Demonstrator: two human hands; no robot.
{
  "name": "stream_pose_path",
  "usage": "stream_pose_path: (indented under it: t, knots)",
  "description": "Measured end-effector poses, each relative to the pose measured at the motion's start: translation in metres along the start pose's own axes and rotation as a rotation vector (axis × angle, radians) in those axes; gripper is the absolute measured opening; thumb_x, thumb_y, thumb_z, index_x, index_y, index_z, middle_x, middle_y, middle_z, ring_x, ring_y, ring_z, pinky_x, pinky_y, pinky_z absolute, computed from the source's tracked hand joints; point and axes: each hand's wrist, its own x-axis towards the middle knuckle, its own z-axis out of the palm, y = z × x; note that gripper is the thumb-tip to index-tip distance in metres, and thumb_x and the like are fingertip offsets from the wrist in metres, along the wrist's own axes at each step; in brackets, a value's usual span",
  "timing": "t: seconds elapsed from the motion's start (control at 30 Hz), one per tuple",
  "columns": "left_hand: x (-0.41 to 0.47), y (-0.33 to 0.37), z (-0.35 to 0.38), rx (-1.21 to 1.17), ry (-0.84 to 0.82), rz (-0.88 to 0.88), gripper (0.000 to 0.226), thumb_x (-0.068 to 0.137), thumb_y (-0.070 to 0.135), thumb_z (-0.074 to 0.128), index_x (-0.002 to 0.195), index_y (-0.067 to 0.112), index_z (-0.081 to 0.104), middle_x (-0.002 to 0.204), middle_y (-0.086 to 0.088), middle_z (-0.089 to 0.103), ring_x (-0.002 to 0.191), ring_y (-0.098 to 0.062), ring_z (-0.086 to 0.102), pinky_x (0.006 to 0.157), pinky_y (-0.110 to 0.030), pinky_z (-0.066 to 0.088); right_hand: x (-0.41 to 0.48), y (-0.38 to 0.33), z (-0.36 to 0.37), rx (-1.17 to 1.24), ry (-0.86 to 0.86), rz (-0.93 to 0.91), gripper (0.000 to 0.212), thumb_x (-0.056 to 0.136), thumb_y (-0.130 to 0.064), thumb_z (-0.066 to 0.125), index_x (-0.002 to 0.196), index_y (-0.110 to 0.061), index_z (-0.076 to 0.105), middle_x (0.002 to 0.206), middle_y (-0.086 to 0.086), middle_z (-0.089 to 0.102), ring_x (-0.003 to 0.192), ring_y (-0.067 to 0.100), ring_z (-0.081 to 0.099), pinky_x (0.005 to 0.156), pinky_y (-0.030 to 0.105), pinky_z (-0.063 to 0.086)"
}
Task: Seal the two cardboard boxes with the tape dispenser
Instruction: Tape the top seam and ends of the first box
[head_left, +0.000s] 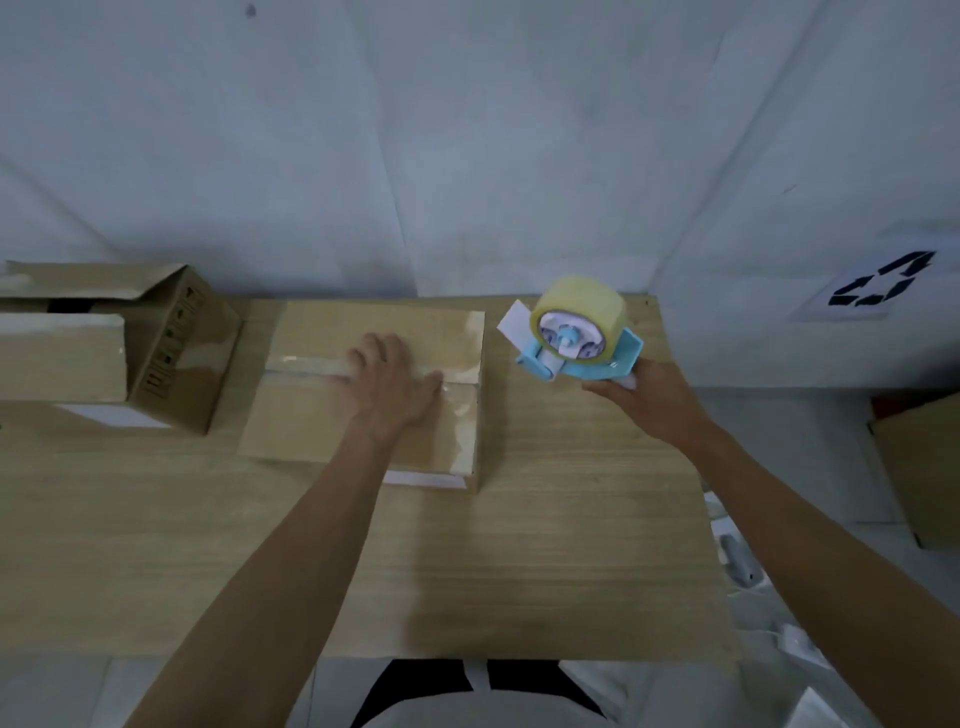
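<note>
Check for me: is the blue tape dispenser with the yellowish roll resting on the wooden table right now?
No, the right hand holds the blue tape dispenser by its handle, raised above the wooden table.

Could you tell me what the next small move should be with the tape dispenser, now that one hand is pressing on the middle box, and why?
Probably carry the tape dispenser in the right hand over to the box at the left. The middle box already has tape along its seam, under the flat left hand, while the left box's flaps stand open, so they need closing first.
</note>
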Motion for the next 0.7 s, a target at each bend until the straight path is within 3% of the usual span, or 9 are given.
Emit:
stream_pose_path:
  t: [0.07, 0.13, 0.27, 0.33, 0.4, 0.47, 0.57, 0.63, 0.7]
  knots:
    - [-0.004, 0.011, -0.018, 0.05, -0.019, -0.052, 0.085, 0.078, 0.067, 0.061, 0.14, 0.013, 0.042, 0.146, -0.018, 0.042, 0.134, -0.043, 0.04, 0.107, -0.059, 0.034, -0.003, -0.019, 0.002, 0.084, 0.061, 0.057, 0.014, 0.089, -0.045, 0.073, 0.079, -0.037, 0.07, 0.07, -0.014, 0.069, 0.069, -0.005, 0.061, 0.062, 0.012, 0.041]
    - [0.006, 0.012, -0.028, 0.024, 0.019, -0.028, 0.082, 0.072, 0.064, 0.063, 0.135, 0.015, 0.047, 0.142, -0.016, 0.047, 0.131, -0.042, 0.043, 0.106, -0.056, 0.034, -0.004, -0.036, 0.009, 0.177, 0.125, 0.119, 0.03, 0.09, -0.047, 0.071, 0.062, -0.044, 0.062, 0.055, -0.019, 0.063, 0.058, -0.009, 0.06, 0.059, 0.014, 0.043]
    - [0.051, -0.004, -0.022, -0.094, 0.116, 0.43, 0.068, 0.088, 0.06, 0.051, 0.145, 0.022, 0.047, 0.148, -0.009, 0.051, 0.136, -0.034, 0.047, 0.111, -0.047, 0.034, -0.007, -0.06, 0.025, 0.266, 0.2, 0.219, 0.045, 0.089, -0.057, 0.067, 0.055, -0.029, 0.058, 0.048, -0.007, 0.062, 0.044, 0.005, 0.059, 0.059, 0.031, 0.053]
    - [0.068, -0.005, -0.014, -0.317, 0.141, 0.55, 0.046, 0.094, 0.045, 0.054, 0.131, 0.019, 0.063, 0.127, -0.006, 0.068, 0.117, -0.028, 0.062, 0.1, -0.037, 0.044, -0.007, -0.07, 0.033, 0.269, 0.209, 0.224, 0.046, 0.091, -0.057, 0.065, 0.052, -0.032, 0.058, 0.049, 0.001, 0.061, 0.042, 0.008, 0.059, 0.059, 0.033, 0.053]
    - [0.069, 0.008, -0.019, -0.655, 0.139, 0.443, 0.02, 0.097, 0.025, 0.057, 0.107, 0.015, 0.072, 0.094, -0.004, 0.074, 0.085, -0.02, 0.066, 0.079, -0.029, 0.046, -0.009, -0.08, 0.04, 0.263, 0.22, 0.215, 0.046, 0.092, -0.056, 0.064, 0.05, -0.039, 0.059, 0.049, 0.003, 0.061, 0.043, 0.01, 0.059, 0.06, 0.033, 0.052]
    - [0.064, 0.024, -0.034, -1.02, -0.174, 0.194, 0.024, 0.101, 0.022, 0.051, 0.101, 0.006, 0.07, 0.084, -0.011, 0.074, 0.072, -0.021, 0.065, 0.07, -0.031, 0.05, -0.01, -0.088, 0.048, 0.287, 0.248, 0.236, 0.048, 0.093, -0.054, 0.064, 0.052, -0.031, 0.06, 0.049, 0.007, 0.061, 0.043, 0.012, 0.06, 0.061, 0.034, 0.053]
    - [0.061, 0.028, -0.049, -1.229, -0.73, -0.005, 0.034, 0.105, 0.029, 0.046, 0.116, 0.001, 0.062, 0.108, -0.024, 0.074, 0.087, -0.034, 0.073, 0.076, -0.039, 0.061, -0.012, -0.101, 0.059, 0.299, 0.281, 0.273, 0.058, 0.094, -0.053, 0.063, 0.052, -0.013, 0.059, 0.047, 0.009, 0.061, 0.046, 0.015, 0.063, 0.061, 0.034, 0.052]
    - [0.06, 0.024, -0.053, -1.346, -0.89, -0.039, 0.032, 0.106, 0.028, 0.048, 0.121, 0.003, 0.061, 0.112, -0.024, 0.073, 0.094, -0.034, 0.074, 0.08, -0.04, 0.063, -0.015, -0.11, 0.066, 0.326, 0.287, 0.297, 0.062, 0.095, -0.05, 0.062, 0.051, -0.006, 0.059, 0.045, 0.01, 0.061, 0.044, 0.017, 0.063, 0.058, 0.03, 0.051]
    - [0.061, 0.019, -0.054, -1.466, -0.941, -0.053, 0.029, 0.105, 0.022, 0.05, 0.124, 0.004, 0.062, 0.104, -0.021, 0.073, 0.092, -0.031, 0.073, 0.075, -0.037, 0.063, -0.019, -0.118, 0.073, 0.376, 0.306, 0.313, 0.063, 0.096, -0.048, 0.062, 0.049, -0.005, 0.058, 0.044, 0.01, 0.06, 0.043, 0.018, 0.061, 0.056, 0.027, 0.048]
